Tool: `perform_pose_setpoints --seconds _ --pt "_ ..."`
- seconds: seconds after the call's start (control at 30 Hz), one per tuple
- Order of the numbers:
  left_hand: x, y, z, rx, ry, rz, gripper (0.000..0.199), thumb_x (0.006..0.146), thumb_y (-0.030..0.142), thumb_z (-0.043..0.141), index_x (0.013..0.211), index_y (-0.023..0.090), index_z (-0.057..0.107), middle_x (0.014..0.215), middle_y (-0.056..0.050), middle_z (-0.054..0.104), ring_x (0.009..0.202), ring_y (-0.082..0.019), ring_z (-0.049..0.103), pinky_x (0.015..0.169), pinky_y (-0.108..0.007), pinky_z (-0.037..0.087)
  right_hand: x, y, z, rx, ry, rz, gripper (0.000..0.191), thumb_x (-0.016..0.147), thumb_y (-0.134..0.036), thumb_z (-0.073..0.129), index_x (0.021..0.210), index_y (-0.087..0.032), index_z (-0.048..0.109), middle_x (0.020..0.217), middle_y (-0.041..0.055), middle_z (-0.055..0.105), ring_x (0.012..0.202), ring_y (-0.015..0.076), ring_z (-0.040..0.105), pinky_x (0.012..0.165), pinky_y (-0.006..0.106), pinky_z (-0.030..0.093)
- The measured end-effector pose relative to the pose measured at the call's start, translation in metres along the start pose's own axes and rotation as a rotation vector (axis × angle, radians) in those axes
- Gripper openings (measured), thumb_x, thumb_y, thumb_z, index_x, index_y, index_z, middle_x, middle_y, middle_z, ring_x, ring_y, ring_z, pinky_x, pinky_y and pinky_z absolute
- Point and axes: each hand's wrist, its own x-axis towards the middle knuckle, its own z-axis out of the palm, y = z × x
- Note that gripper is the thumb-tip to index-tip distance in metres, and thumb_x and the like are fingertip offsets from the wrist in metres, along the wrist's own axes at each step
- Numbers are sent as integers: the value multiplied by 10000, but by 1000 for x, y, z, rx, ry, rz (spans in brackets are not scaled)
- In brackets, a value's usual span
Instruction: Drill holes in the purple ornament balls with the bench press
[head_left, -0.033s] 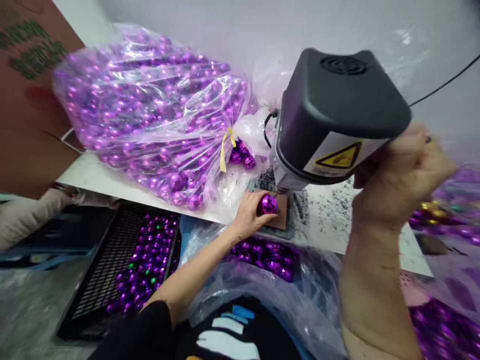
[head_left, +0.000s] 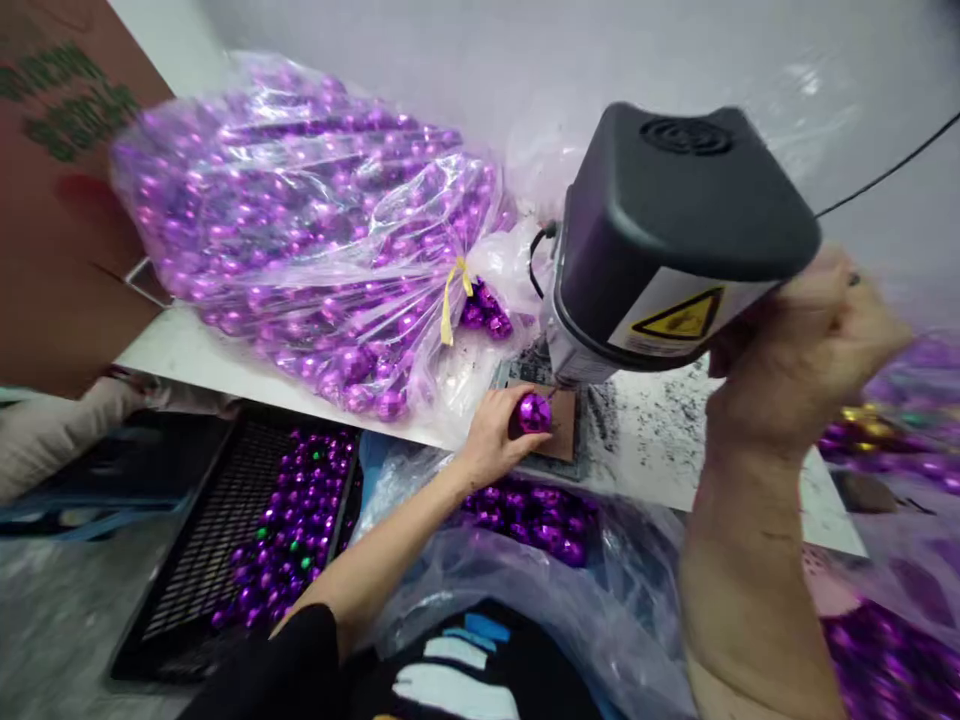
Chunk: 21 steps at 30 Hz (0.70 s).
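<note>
My left hand [head_left: 495,432] pinches a shiny purple bead ball [head_left: 534,412] between thumb and fingers. The ball is held over a brown board [head_left: 561,440] at the foot of a black-topped bench machine that looks like a drill press [head_left: 675,220]. A thin bit shows beside the ball; whether it touches cannot be told. My right hand [head_left: 817,350] is closed at the machine's right side, and what it grips is hidden behind the housing. Below the table edge, many purple balls [head_left: 529,515] rest in clear plastic over my lap.
A large clear bag [head_left: 300,240] of purple balls, tied with yellow ribbon [head_left: 450,300], lies on the white table [head_left: 652,470]. A black crate [head_left: 187,560] with purple and a few green balls stands lower left. Another person's sleeve [head_left: 60,430] shows at far left, beneath a cardboard box [head_left: 60,220].
My left hand and the purple ball have shifted slightly to the left, away from the bit. The right hand stays at the machine's side.
</note>
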Motion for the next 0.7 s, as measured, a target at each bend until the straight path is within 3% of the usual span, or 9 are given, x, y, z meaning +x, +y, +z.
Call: perform_pose_setpoints --seconds 0.07,0.17,0.27,0.33,0.4,0.47,0.53,0.6,0.7 --pt "-29 10 -17 -22 -109 -12 599 848 340 740 1371 227 472 1272 -94 616 1186 -260 584 1027 -411 464 1 0 -1 -3 -26 7 485 900 -513 480 637 -111 547 504 -49 336 441 11 378 448 182 306" --pt "-64 22 -34 37 -427 -85 747 804 294 772 1456 289 405 1371 -90 549 1235 -271 569 1035 -418 477 0 -1 -1 15 -37 14 494 885 -541 493 627 -121 523 509 -50 327 441 21 388 428 194 332" --pt "-65 24 -41 83 -494 -146 886 733 421 831 1484 282 383 1394 -111 527 1214 -301 581 1007 -444 499 -1 -2 2 49 -13 18 504 866 -568 504 614 -132 482 527 -49 328 442 18 367 396 194 296" --pt "-38 14 -43 96 -411 -140 689 809 496 746 1398 246 491 1243 -93 612 1085 -263 631 935 -411 527 -1 -2 3 55 -6 19 516 861 -574 506 592 -140 434 527 -48 328 427 14 334 377 200 257" --pt "9 -5 -46 206 -225 -100 343 949 390 574 1233 202 616 1140 -94 651 1045 -241 627 943 -399 510 -2 -4 2 28 -7 15 536 865 -581 498 570 -148 384 516 -47 329 411 13 318 368 210 235" --pt "64 -28 -46 379 -8 -85 283 958 207 488 1193 171 642 1217 -123 636 1153 -255 574 1021 -409 460 -3 -5 1 -5 -18 18 559 867 -607 482 563 -153 365 505 -47 339 386 19 319 352 222 226" --pt "116 -49 -45 533 99 -73 331 936 135 446 1201 135 645 1345 -152 582 1265 -273 505 1080 -417 406 -4 -7 0 -11 -26 35 561 859 -623 489 570 -157 372 493 -51 342 365 29 319 334 236 228" --pt "157 -64 -41 644 103 -6 356 937 177 446 1231 113 636 1361 -166 577 1330 -299 449 1118 -448 356 -5 -8 0 -2 -21 52 555 852 -624 505 572 -162 373 479 -54 333 355 39 311 322 249 227" --pt "194 -75 -36 728 -40 119 372 904 183 458 1204 108 664 1276 -179 636 1291 -311 481 1113 -473 331 -7 -9 2 10 4 55 536 852 -594 522 567 -166 370 469 -53 307 364 44 298 322 254 202"
